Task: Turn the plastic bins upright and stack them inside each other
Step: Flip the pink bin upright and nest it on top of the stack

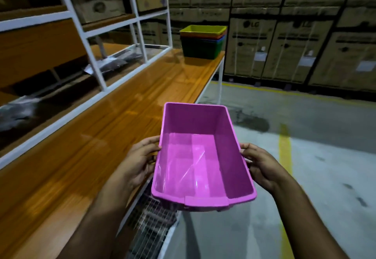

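Note:
A pink plastic bin (201, 157) is held upright in the air, its open side facing up, beyond the table's front edge. My left hand (140, 161) grips its left rim and my right hand (262, 165) grips its right rim. At the far end of the wooden table (101, 136) stands a stack of upright nested bins (203, 42), with a yellow one on top, then orange, blue and green below.
A white metal shelf frame (89, 41) with cardboard boxes and plastic bags runs along the table's left side. A wire mesh rack (150, 230) sits below the table edge. Stacked cartons (295, 35) form the back wall. Concrete floor with yellow lines (284, 153) lies to the right.

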Demonstrator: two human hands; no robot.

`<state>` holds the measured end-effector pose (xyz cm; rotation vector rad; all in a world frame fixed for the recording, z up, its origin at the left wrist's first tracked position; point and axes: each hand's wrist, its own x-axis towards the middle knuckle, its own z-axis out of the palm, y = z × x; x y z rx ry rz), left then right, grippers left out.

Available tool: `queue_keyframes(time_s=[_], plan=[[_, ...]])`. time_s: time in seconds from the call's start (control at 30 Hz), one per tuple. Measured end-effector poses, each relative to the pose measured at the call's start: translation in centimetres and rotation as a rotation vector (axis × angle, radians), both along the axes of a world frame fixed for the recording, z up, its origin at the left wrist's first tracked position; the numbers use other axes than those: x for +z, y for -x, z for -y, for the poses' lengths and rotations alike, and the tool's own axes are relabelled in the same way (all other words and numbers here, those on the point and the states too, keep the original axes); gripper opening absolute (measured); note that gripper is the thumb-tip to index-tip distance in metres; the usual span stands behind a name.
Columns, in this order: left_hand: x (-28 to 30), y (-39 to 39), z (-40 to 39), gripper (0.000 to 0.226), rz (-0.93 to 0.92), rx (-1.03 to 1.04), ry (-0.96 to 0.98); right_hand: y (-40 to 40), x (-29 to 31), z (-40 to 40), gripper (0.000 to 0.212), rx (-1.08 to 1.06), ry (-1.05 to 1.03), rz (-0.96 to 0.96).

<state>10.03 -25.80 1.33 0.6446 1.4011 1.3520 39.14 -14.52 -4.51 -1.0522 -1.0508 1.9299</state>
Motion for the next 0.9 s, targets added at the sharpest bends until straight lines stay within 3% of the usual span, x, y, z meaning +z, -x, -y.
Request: queue_keyframes(time_s=[0.2,0.47,0.63,0.77,0.9], plan=[[-1.8,1.3,-15.5,0.035,0.026,-0.124,-0.029,-0.4,-0.5,-11.5,0.021,-0.130,-0.008,0.015],[-0.5,1.5,-35.1,0.035,-0.012,-0.343,-0.038,-2.0,0.8,-25.7,0.039,-0.267,-0.043,-0.014],[0.9,-0.1,-46.5,0.032,-0.005,-0.407,-0.055,-3.7,1.8,-35.5,0.088,-0.318,-0.094,-0.018],[1.1,-1.2,-56.4,0.027,-0.003,-0.410,-0.083,-5.5,2.1,-45.5,0.074,-0.327,-0.161,-0.071],[2.5,-2.5,-65.6,0.029,-0.004,-0.375,-0.129,-7.0,4.0,-55.7,0.074,-0.303,-0.204,-0.079]])
